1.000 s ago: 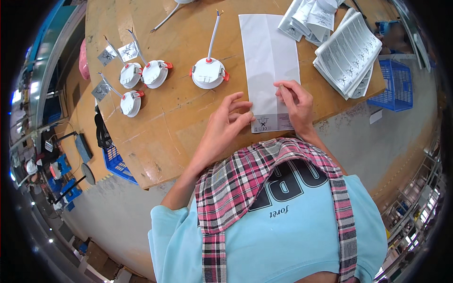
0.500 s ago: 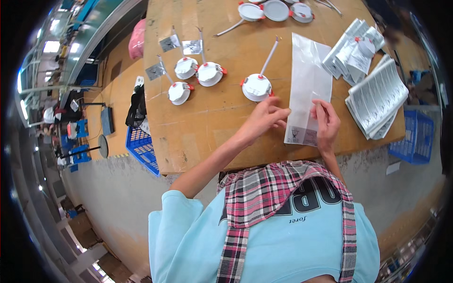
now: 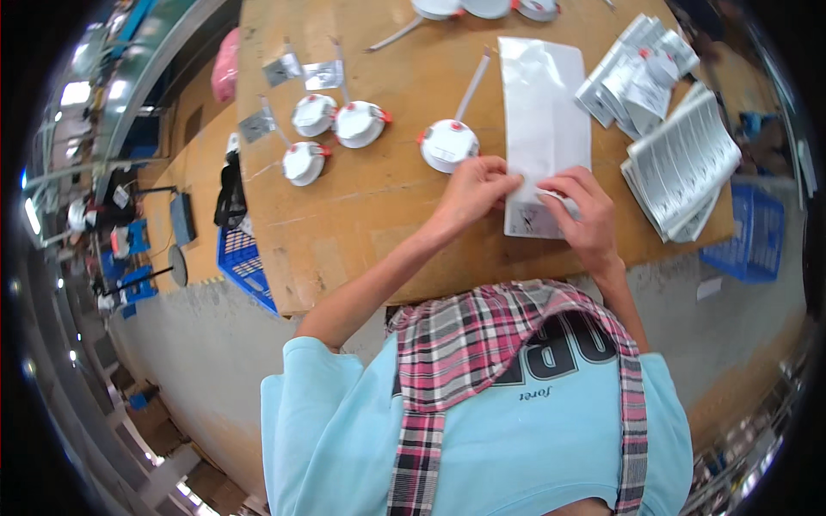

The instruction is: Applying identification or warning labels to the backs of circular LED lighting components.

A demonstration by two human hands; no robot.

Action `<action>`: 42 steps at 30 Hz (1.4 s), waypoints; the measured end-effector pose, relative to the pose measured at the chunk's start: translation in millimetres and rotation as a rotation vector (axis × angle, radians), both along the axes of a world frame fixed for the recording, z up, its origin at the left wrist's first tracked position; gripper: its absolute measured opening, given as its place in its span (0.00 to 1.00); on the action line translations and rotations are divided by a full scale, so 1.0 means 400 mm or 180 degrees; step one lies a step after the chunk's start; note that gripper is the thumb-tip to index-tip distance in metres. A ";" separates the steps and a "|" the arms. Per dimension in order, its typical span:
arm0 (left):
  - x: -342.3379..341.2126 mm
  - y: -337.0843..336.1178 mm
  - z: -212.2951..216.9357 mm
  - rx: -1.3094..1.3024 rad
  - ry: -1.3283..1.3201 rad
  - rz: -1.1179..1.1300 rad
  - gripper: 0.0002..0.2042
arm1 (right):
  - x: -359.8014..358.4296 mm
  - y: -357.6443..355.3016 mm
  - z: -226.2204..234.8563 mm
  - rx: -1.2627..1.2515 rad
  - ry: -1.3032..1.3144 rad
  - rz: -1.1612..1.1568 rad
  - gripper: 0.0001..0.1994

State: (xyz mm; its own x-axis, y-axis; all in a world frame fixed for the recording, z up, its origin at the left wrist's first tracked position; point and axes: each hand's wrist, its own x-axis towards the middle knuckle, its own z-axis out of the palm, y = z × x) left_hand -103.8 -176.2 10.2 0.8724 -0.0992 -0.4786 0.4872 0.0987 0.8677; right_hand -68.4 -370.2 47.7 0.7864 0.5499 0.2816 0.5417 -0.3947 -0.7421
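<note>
A white, translucent plastic bag (image 3: 546, 103) lies lengthwise on the table in front of me. My left hand (image 3: 477, 191) pinches the bag's left edge between thumb and forefinger. Over the right side of its lower part, my right hand (image 3: 587, 215) is closed, with a fold of white plastic showing between thumb and fingers. Just beyond my left hand sits a round white downlight (image 3: 449, 146) with red clips, its white cable (image 3: 474, 86) stretching away from me. Printed marks show on the bag's near end.
Further left stand three more downlights (image 3: 360, 125), with small silver packets (image 3: 323, 75) by their cables. Several others (image 3: 437, 7) lie at the far edge. Right of the bag are silver packets (image 3: 628, 77) and a stack of printed sheets (image 3: 684, 163). Blue crates (image 3: 247, 268) flank the wooden table (image 3: 370, 232).
Both hands have come in onto the bag, where before they hovered at its sides with fingers looser. My view has shifted a little, moving everything slightly up and left.
</note>
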 end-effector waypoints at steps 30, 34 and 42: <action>0.021 -0.026 0.014 -0.0224 -0.0017 -0.0013 0.16 | 0.004 0.005 0.026 -0.0942 -0.0659 0.0225 0.08; 0.016 -0.032 -0.012 -0.0295 -0.0197 0.0032 0.16 | 0.004 0.009 0.037 -0.0913 -0.0444 0.0281 0.07; 0.021 -0.027 0.004 -0.0002 -0.0358 0.0017 0.14 | -0.001 0.020 0.035 -0.0829 -0.0627 0.0094 0.08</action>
State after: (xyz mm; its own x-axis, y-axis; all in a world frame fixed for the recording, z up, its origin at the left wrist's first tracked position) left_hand -95.4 -187.1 11.7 0.9212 -0.0947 -0.3775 0.3861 0.1015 0.9168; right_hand -68.7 -362.0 61.7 0.7133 0.6452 0.2737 0.6790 -0.5393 -0.4980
